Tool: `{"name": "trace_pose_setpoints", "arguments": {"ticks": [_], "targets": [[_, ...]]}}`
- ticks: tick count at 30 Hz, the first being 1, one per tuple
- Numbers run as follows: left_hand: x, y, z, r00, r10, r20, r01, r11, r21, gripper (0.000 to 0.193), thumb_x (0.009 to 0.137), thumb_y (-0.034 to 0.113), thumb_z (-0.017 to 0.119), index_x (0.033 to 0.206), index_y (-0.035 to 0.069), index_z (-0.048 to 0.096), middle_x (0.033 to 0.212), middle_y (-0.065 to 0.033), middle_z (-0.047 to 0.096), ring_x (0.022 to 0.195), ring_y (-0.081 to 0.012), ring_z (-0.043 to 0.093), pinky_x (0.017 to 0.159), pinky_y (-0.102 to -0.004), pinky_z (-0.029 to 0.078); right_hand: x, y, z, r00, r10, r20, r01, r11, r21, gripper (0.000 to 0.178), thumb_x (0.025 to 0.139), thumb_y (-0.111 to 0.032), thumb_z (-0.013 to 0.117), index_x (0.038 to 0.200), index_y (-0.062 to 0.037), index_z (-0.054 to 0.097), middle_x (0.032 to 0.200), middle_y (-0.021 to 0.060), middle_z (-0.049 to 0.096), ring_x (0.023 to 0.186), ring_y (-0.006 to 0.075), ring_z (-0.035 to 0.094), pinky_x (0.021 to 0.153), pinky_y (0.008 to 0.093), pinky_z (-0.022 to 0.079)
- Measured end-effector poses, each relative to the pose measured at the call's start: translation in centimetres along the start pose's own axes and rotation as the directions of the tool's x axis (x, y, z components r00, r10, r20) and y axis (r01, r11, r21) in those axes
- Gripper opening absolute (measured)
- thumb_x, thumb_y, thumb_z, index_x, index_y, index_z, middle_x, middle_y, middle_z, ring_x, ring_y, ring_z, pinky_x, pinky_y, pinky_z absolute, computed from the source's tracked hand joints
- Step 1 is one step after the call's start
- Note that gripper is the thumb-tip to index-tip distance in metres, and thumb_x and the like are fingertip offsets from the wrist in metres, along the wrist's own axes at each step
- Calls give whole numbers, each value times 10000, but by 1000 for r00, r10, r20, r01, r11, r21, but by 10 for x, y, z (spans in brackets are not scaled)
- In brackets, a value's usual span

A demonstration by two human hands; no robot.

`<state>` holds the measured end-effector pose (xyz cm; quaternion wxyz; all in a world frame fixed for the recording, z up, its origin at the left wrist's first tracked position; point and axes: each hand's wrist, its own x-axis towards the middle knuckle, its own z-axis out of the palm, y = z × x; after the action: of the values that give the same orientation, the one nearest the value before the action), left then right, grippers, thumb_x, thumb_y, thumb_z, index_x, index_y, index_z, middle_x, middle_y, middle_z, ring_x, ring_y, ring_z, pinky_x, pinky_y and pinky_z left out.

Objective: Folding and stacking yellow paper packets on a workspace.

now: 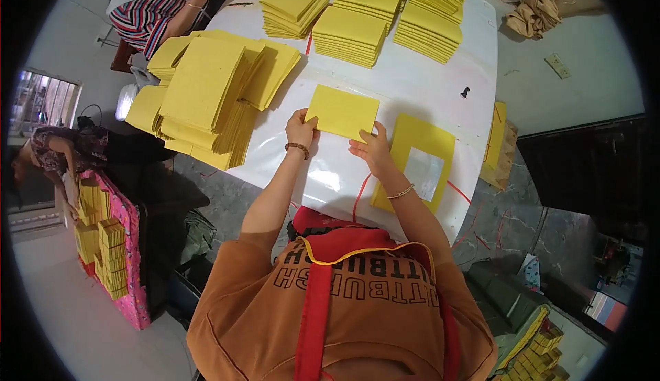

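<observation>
Left hand (300, 132) and right hand (373, 150) pinch a yellow envelope (343, 110), contents hidden; its long axis runs left-right, right end slightly nearer.

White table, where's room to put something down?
The table is bare around the small black thing, between the far yellow stacks and the large yellow piece. Another patch lies between the held yellow packet and the near edge. The left, under the big pile, and far end are crowded.

Yellow envelope (342, 111), white tabletop (474, 64); at six o'clock, orange-brown shirt (247, 302), red apron (315, 319); at ten, striped top (143, 22).
</observation>
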<state>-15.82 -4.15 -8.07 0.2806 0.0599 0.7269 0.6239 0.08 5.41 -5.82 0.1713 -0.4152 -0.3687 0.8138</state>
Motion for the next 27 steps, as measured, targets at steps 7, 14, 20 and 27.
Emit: {"name": "trace_pose_setpoints", "arguments": {"ticks": [7, 14, 20, 27], "targets": [[8, -16, -4, 957, 279, -74, -229, 890, 394, 324, 759, 89, 634, 1054, -28, 564, 838, -103, 642, 694, -168, 611, 594, -287, 500, -40, -41, -5, 994, -83, -71, 76, 993, -94, 760, 865, -179, 575, 1429, -126, 68, 1311, 156, 308, 990, 245, 547, 774, 398, 512], [5, -23, -6, 970, 242, -31, -215, 910, 355, 451, 759, 153, 611, 1170, 4, 499, 1140, -195, 476, 964, -300, 538, 833, -373, 443, -70, -76, -91, 926, -356, -129, 366, 929, 59, 404, 878, -190, 564, 1257, -115, 445, 1181, 43, 496, 969, 147, 530, 764, 304, 464], [-65, 7, 12, 930, 355, 92, -367, 902, 229, 341, 847, 105, 554, 1172, 8, 522, 1089, -134, 551, 854, -173, 547, 738, -263, 457, -103, -46, -164, 785, -435, -442, 398, 900, -179, 334, 891, -213, 558, 1195, -84, 505, 1100, 13, 542, 945, 111, 530, 782, 276, 432], [-118, -20, 74, 794, 128, 594, -271, 949, 158, 423, 864, 155, 581, 1254, 23, 485, 925, -104, 594, 806, -155, 553, 747, -266, 460, -114, -12, -168, 869, -263, -419, 182, 958, -223, 445, 909, -183, 496, 1324, -45, 414, 1233, 73, 518, 1119, 172, 492, 923, 325, 394]]}}
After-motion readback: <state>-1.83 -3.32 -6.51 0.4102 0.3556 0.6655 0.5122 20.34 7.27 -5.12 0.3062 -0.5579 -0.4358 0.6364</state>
